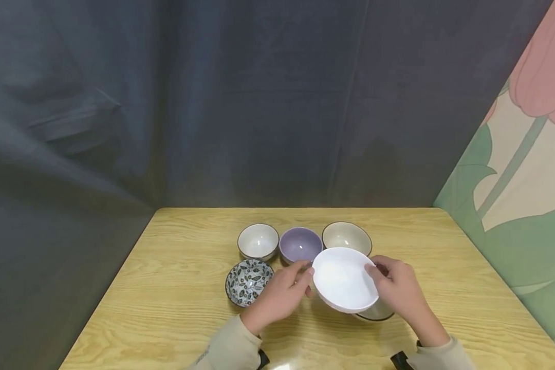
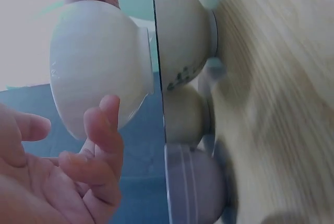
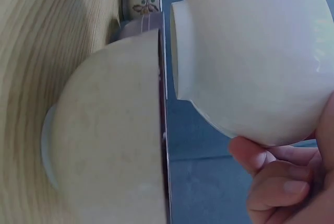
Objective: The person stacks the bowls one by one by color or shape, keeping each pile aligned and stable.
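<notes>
A plain white bowl is held in the air, tilted, above a dark-rimmed bowl that it partly covers. My right hand pinches its right rim, thumb inside and fingers beneath. At its left side is my left hand; in the left wrist view its loosely bent fingers reach the bowl's outer wall, while the thumb stands apart from the rim. Whether those fingertips touch is hard to tell. Close to the left hand, a floral-patterned bowl rests on the table.
Along the back of the wooden table stand a white bowl with a dark rim, a purple bowl and a cream bowl, side by side. A dark curtain hangs behind; a flower-patterned cloth is at the right.
</notes>
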Demonstrator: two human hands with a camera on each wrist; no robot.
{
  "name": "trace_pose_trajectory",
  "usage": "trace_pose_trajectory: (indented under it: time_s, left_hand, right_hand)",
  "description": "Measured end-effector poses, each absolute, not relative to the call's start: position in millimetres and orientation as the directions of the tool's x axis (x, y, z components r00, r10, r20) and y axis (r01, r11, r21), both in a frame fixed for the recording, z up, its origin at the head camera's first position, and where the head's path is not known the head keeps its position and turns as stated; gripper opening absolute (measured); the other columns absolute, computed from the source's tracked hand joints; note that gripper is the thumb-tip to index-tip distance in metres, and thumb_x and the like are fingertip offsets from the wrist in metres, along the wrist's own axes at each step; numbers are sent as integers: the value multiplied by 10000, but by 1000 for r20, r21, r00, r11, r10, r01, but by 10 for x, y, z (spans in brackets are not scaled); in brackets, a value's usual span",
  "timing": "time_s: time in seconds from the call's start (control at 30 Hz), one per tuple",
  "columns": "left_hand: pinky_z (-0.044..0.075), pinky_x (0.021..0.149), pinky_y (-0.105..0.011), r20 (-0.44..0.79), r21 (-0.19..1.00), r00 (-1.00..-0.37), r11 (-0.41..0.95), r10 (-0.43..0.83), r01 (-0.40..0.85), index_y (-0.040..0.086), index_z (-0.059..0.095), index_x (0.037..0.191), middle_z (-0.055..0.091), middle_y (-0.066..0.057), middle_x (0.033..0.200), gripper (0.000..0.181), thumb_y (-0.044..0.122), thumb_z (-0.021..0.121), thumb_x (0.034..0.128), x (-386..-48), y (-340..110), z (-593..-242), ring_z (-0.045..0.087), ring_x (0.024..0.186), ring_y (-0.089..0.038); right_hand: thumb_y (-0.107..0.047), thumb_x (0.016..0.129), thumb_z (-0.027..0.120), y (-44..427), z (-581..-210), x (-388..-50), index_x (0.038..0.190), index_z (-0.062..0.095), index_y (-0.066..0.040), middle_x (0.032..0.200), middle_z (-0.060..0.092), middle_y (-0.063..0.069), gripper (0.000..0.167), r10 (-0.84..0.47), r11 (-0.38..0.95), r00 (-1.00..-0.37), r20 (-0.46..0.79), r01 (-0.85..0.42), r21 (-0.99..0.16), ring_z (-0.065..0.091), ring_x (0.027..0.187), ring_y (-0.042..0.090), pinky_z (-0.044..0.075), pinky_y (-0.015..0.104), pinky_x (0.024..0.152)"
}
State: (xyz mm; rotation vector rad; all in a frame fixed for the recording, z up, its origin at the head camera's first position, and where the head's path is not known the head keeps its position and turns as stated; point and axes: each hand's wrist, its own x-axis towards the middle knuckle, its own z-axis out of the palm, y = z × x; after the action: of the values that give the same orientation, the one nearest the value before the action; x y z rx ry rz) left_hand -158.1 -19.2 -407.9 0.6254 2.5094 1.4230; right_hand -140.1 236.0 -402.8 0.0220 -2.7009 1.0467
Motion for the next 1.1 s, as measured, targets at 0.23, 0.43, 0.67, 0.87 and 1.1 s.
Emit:
trace_pose_trajectory:
  time_s: [0.23, 0.43, 0.67, 0.87, 1.1]
  left_hand:
    - [480, 701, -251, 62, 878, -853, 378, 519, 294, 46, 612, 1267, 689, -26, 822, 438, 362, 376, 1076, -1630, -22, -4136, 601, 723, -87]
    - [493, 625, -248, 59, 890, -856, 360, 514, 278, 68, 643, 1171, 668, -7, 792, 344, 294, 404, 1071, -1660, 113, -4158, 592, 627, -92]
    - [475, 602, -241, 64, 871, -858, 391, 510, 297, 73, 656, 1083, 646, -14, 766, 323, 268, 399, 1074, -1673, 275, -4165, 545, 594, -53]
    - [486, 724, -268, 45, 802, -858, 493, 512, 336, 100, 643, 1052, 602, 43, 791, 320, 262, 369, 1078, -1682, 373, -4227, 569, 742, -87]
    - [505, 768, -310, 45, 787, -854, 508, 518, 350, 55, 631, 1013, 618, -19, 760, 318, 218, 364, 1070, -1674, 415, -4292, 610, 782, -157]
  right_hand:
    - [-111, 976, 585, 2466, -4052, -1336, 1061, 717, 61, 885, 728, 147, 233, 107, 741, -969, 223, -72, -668, 652, 767, 191, 528, 251, 602]
    - [-122, 986, 568, 2546, -4058, -1300, 1067, 710, 57, 867, 723, 136, 242, 129, 753, -968, 216, -47, -657, 643, 764, 197, 522, 262, 607]
    - [-154, 1010, 541, 2648, -4076, -1259, 1116, 689, 81, 954, 722, 196, 297, 143, 766, -972, 188, -12, -643, 671, 839, 256, 535, 290, 636]
    - [-144, 999, 560, 2698, -4136, -1240, 1110, 702, 84, 888, 728, 148, 291, 156, 771, -969, 193, -3, -637, 647, 784, 206, 515, 257, 606]
    - [-122, 985, 569, 2704, -4249, -1240, 1130, 694, 108, 765, 672, 81, 299, 169, 772, -966, 194, 8, -635, 566, 709, 179, 477, 246, 570]
